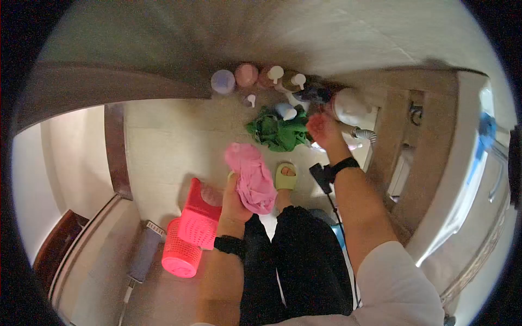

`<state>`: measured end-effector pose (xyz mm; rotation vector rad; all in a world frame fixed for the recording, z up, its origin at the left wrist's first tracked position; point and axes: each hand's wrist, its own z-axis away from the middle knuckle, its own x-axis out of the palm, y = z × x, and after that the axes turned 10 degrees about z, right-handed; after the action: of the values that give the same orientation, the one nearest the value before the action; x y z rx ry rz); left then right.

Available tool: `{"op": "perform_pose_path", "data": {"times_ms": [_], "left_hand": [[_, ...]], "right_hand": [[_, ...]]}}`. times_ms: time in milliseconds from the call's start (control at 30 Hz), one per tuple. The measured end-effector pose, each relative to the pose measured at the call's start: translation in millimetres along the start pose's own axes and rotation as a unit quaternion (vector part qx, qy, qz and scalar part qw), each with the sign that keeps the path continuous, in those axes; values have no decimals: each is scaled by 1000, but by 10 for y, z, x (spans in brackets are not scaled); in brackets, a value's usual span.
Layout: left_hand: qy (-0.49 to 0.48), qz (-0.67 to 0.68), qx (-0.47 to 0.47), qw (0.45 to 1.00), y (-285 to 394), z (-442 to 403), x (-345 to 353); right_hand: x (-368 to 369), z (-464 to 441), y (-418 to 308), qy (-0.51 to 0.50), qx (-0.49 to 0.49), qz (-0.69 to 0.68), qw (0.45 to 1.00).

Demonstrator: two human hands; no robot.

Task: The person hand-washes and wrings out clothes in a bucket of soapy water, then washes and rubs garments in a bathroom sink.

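Clasping a bunched pink cloth point(253, 182) in the left hand point(232, 205), at the centre of the frame. Holding the right hand point(322, 131) out, up and to the right, just beside a heaped green cloth point(280, 133); too blurred there to tell whether grasping or loose. Wearing a pale green slipper point(285, 183), right of the pink cloth. Looking farther up, to find a blue bottle point(284, 111) at the green cloth's upper edge, then a pink container point(246, 74) and a lilac container point(223, 81) at top centre. Seen toward lower left: a red perforated basket point(178, 252).

Pale floor point(174, 141) — green bundle point(285, 133), pink basket point(181, 252)
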<state>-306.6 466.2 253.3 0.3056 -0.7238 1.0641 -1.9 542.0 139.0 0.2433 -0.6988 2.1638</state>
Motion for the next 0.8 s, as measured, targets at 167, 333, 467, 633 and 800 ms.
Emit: {"op": "perform_pose_path", "data": {"times_ms": [167,333,467,633,800], "left_hand": [[-3,23,-45,999,-100,-532,8],[-31,-25,-57,998,-408,-1188,84],[-27,-20,-85,996,-575,-1419,280],[-45,30,-102,993,-692,-1572,293],[-44,31,-108,993,-689,-1584,274]], "right_hand": [[-6,-365,-359,91,-27,90,991],[-175,-677,-474,71,-15,41,997],[-252,-707,-465,18,-45,-37,998],[-201,-710,-425,20,-70,-75,995],[-172,-714,-375,35,-90,5,995]]}}
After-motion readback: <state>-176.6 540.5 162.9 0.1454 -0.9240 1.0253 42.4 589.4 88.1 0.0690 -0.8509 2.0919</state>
